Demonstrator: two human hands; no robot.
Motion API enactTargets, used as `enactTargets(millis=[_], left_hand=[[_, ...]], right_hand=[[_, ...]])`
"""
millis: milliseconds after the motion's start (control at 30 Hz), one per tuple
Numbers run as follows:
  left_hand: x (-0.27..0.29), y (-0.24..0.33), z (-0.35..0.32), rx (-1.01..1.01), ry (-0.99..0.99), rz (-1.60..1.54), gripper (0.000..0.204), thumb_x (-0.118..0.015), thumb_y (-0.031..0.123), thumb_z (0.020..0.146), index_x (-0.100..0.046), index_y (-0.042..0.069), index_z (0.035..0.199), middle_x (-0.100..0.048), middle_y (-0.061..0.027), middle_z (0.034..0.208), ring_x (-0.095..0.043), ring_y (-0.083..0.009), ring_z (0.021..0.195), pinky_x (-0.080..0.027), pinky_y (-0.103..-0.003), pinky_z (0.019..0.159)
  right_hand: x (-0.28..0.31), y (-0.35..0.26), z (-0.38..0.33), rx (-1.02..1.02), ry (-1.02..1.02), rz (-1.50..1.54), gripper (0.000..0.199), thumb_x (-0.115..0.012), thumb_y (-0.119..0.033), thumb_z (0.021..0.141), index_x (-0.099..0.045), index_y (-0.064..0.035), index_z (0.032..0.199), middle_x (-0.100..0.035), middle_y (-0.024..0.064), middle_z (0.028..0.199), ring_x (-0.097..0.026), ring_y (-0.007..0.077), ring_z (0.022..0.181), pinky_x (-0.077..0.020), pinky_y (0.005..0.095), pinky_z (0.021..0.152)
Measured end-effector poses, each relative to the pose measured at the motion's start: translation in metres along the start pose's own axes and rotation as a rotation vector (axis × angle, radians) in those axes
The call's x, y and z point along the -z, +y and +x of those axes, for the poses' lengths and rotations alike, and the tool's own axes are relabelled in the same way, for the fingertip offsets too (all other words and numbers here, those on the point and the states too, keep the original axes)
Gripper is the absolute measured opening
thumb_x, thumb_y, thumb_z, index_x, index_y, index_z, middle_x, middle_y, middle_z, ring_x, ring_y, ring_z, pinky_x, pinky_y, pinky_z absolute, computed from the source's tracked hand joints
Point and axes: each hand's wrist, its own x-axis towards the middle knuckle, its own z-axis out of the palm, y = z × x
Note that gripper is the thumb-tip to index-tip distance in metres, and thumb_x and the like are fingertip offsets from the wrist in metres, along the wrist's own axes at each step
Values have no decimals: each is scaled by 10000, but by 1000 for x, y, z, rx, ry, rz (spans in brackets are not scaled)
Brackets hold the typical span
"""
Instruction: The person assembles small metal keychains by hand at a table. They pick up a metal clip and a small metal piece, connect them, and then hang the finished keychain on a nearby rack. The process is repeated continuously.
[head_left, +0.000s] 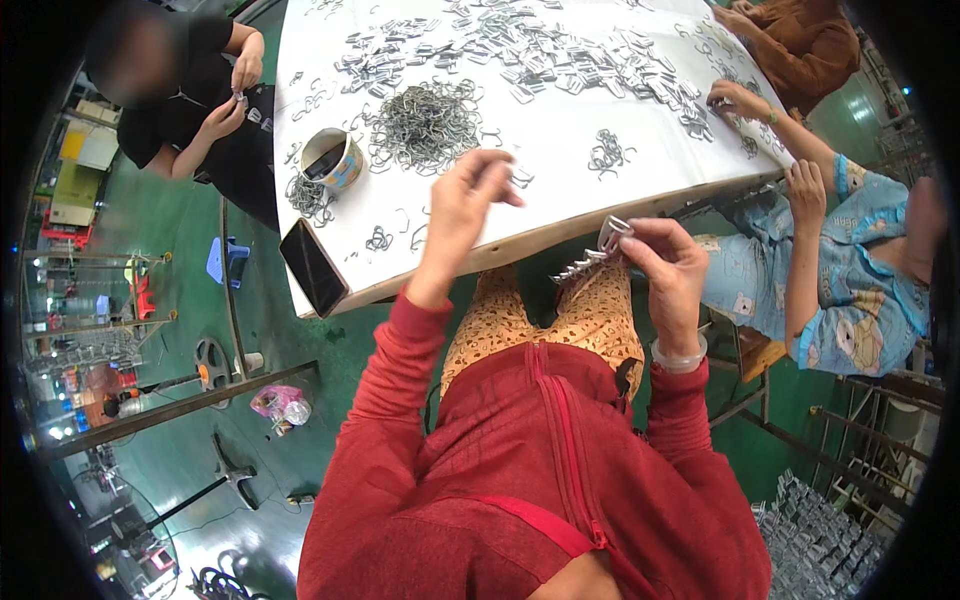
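My right hand is raised off the table's near edge, thumb and fingers pinching a silver metal buckle. A row of several similar metal pieces trails from it toward the lower left, over my lap. Above the tabletop, my left hand has its fingers curled in; whatever is between the fingertips is too small to make out. Just beyond that hand lies a heap of bent dark wire rings. A few loose wire rings lie to its left.
The white-covered table also bears spread metal buckles, a small ring pile, a tub and a phone. Co-workers sit at left and right; one hand reaches onto the table. Metal parts fill the lower right.
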Motion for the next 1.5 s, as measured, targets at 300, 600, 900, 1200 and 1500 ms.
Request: enactTargets(millis=[300, 600, 900, 1200, 1500], left_hand=[[-59, 29, -34, -415, -184, 326, 157, -644, 85, 825, -638, 32, 972, -580, -83, 1090, -573, -187, 971, -471, -315, 824], [-61, 15, -38, -290, -173, 109, 194, -586, -56, 788, -599, 23, 964, -611, -111, 938, -603, -255, 845, -488, -330, 751], [-64, -4, -33, -466, -129, 105, 213, -614, -108, 724, -569, 8, 898, -615, -122, 847, -609, -266, 784, -497, -328, 680], [-62, -17, -42, -342, -128, 50, 204, -603, -94, 761, -552, -2, 935, -587, -120, 847, -585, -271, 772, -483, -326, 674], [-56, -24, -33, -387, -128, 68, 223, -567, -134, 745, -567, 0, 922, -599, -128, 868, -593, -266, 787, -487, -324, 682]], right_hand=[[-12, -4, -3, 31, -36, 154, 180, -658, 43, 782, -629, 49, 960, -664, 99, 854, -627, 121, 722, -500, 216, 623], [-17, -8, 0, 63, -110, -106, 149, -636, 26, 801, -667, -4, 943, -661, 36, 804, -594, 69, 703, -474, 195, 620], [17, 18, 107, -35, -62, -193, 183, -580, -70, 865, -644, 53, 984, -667, 103, 768, -612, 121, 669, -471, 220, 600], [-28, 113, 274, 804, -215, -1192, 259, -570, 16, 724, -677, -81, 939, -647, 108, 880, -545, 266, 902, -418, 372, 841], [-39, 86, 219, 105, -171, -172, 143, -572, -4, 853, -618, 40, 981, -643, 84, 862, -628, 137, 766, -553, 265, 618]])
